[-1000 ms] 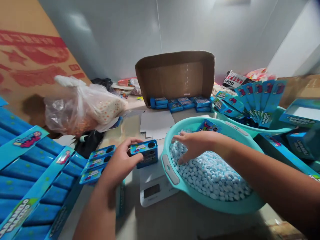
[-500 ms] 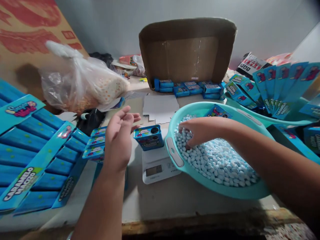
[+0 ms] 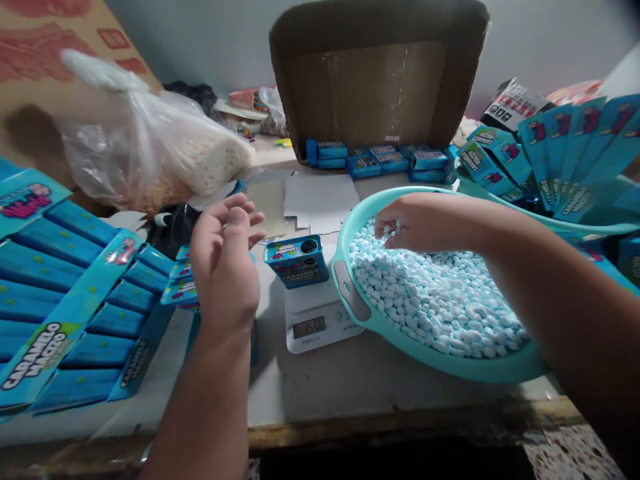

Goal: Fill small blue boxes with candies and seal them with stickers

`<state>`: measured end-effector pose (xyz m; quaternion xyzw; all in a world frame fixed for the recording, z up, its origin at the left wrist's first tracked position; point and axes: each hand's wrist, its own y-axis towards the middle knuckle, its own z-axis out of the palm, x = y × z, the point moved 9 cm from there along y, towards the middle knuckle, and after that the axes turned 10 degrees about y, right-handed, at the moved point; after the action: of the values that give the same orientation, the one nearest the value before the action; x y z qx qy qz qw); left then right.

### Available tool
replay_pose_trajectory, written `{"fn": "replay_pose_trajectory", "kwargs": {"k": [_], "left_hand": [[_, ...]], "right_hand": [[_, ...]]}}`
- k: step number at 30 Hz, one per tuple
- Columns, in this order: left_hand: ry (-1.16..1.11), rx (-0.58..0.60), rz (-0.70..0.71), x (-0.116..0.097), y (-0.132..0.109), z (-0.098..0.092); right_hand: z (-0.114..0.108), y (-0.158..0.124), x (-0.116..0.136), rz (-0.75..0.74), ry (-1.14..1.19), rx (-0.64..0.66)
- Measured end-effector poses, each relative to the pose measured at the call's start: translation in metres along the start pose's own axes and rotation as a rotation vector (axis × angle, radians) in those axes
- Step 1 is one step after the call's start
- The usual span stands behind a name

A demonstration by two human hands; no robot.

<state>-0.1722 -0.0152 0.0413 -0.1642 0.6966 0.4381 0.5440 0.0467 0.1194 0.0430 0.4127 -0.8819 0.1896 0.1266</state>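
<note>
My right hand (image 3: 417,221) is over a turquoise oval tub (image 3: 450,368) full of small pale-blue and white candies (image 3: 440,303). Its fingers curl towards the thumb around a few candies. Left of the tub, a small blue candy box (image 3: 296,261) stands upright on a white kitchen scale (image 3: 313,333); the round hole in its top looks dark. Digits show on the scale's display, too blurred to read surely. My left hand (image 3: 225,260) is held beside the box, palm turned inward, fingers apart and holding nothing. It partly covers more small blue boxes (image 3: 179,293).
Stacked blue display cartons (image 3: 75,300) fill the left side. Behind stand a tied clear bag (image 3: 165,150) and an open cardboard box (image 3: 370,87) with small blue boxes in front. Flat grey card (image 3: 320,200) lies mid-table. A second turquoise tub (image 3: 595,228) holds blue boxes at right.
My right hand has lifted from deeper in the candies. The scale's display went from about zero to a larger number. My left hand moved slightly left, away from the box.
</note>
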Motion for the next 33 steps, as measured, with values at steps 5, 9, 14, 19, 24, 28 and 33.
{"fn": "replay_pose_trajectory", "kwargs": {"k": [5,9,14,19,24,28,33], "left_hand": [[0.004,-0.039,0.011,-0.002,0.004,-0.007],[0.058,-0.004,0.035,-0.004,0.004,-0.006],[0.062,-0.028,0.074,-0.009,0.004,-0.008],[0.021,-0.069,0.053,-0.009,0.006,-0.012],[0.035,-0.066,0.070,-0.010,0.006,-0.012],[0.053,-0.054,0.091,-0.011,0.005,-0.011],[0.073,-0.065,0.079,-0.009,0.007,-0.014]], "right_hand": [[-0.004,-0.001,0.000,0.009,-0.024,-0.023],[-0.002,0.000,0.002,-0.038,-0.012,-0.033],[0.001,-0.001,0.005,-0.064,0.003,-0.013],[-0.001,-0.004,0.008,-0.037,-0.007,-0.034],[-0.001,-0.004,0.008,-0.036,-0.009,-0.053],[0.000,-0.002,0.006,-0.030,0.015,-0.050],[0.000,-0.003,0.006,-0.042,0.033,-0.034]]}}
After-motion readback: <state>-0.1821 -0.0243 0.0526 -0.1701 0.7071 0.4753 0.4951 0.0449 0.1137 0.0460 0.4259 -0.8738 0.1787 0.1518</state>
